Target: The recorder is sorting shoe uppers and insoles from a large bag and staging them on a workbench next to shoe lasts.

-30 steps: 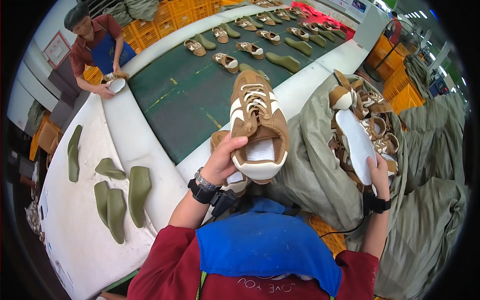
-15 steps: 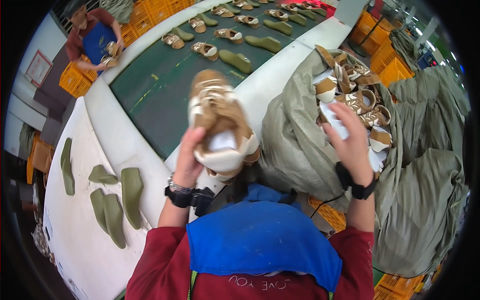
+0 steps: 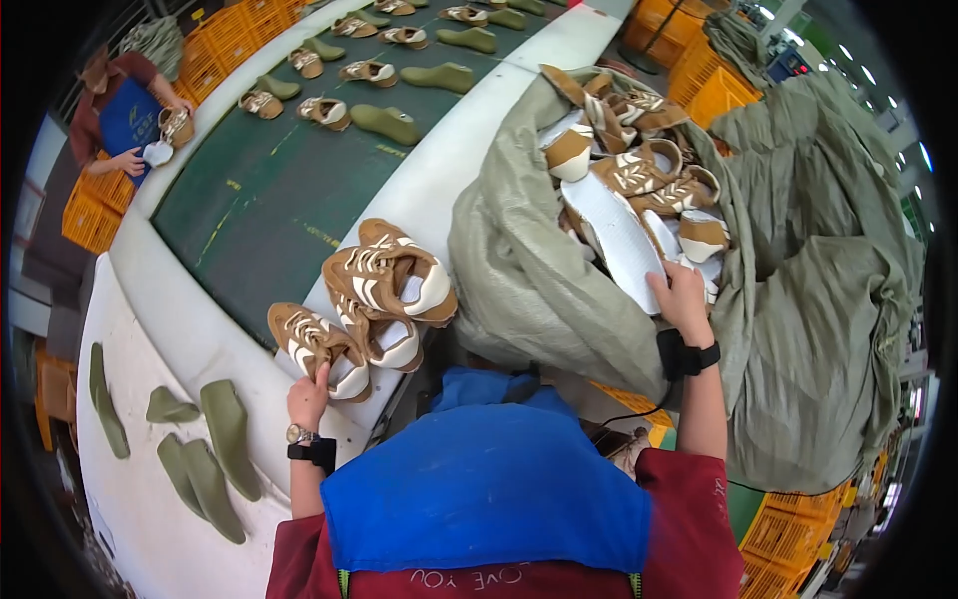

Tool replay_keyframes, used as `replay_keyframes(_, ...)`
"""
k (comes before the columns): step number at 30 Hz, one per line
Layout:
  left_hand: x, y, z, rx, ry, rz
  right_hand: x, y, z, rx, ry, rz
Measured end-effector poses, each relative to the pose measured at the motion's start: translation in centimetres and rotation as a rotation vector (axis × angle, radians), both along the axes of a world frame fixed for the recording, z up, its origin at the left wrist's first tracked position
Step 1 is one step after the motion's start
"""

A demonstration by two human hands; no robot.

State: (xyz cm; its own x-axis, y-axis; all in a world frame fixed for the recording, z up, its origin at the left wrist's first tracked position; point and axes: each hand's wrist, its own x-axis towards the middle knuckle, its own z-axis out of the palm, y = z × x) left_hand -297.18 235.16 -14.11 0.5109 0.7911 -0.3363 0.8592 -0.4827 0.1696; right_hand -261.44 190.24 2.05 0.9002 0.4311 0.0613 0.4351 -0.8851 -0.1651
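Observation:
My left hand (image 3: pixel 307 399) is closed on the side of a brown sneaker (image 3: pixel 311 339) with white stripes, which rests on the white ledge of the conveyor. Right beside it, more brown sneakers (image 3: pixel 394 275) stand close together, some overlapping. My right hand (image 3: pixel 683 299) reaches into the grey-green woven sack (image 3: pixel 509 260) and grips one end of a sneaker (image 3: pixel 621 245) lying with its white sole up. Other brown and white sneakers (image 3: pixel 649 165) are heaped around it in the sack.
The green conveyor belt (image 3: pixel 239 220) carries sneakers and green shoe lasts (image 3: pixel 386 124). Several more lasts (image 3: pixel 230 439) lie on the white table (image 3: pixel 120 519) at left. Across the belt, a person (image 3: pixel 120 115) handles a shoe. Orange crates (image 3: pixel 793 539) and grey-green sacking (image 3: pixel 798 329) stand at right.
My left hand has lowered from the middle to the lower left; the sneaker it held up now rests on the ledge. My right hand has closed on a sneaker's end. The view has shifted right.

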Motion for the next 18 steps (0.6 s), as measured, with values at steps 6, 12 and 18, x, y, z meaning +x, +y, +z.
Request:
replay_keyframes(6, 2.3, -1.4, 11.1, 0.221, -0.320, -0.052, -2.7, -1.8, 5.6, 0.922, 0.260, -0.163)
replay_keyframes(12, 12.7, -11.7, 23.5, 0.092, -0.813, -1.025, -8.4, 2.3, 8.3, 1.077, 0.715, 0.070)
replay_keyframes(18, 15.7, -12.8, 20.3, 0.083, -1.223, -0.987, -7.6, 6.0, 8.6, 1.344, 1.216, 0.529)
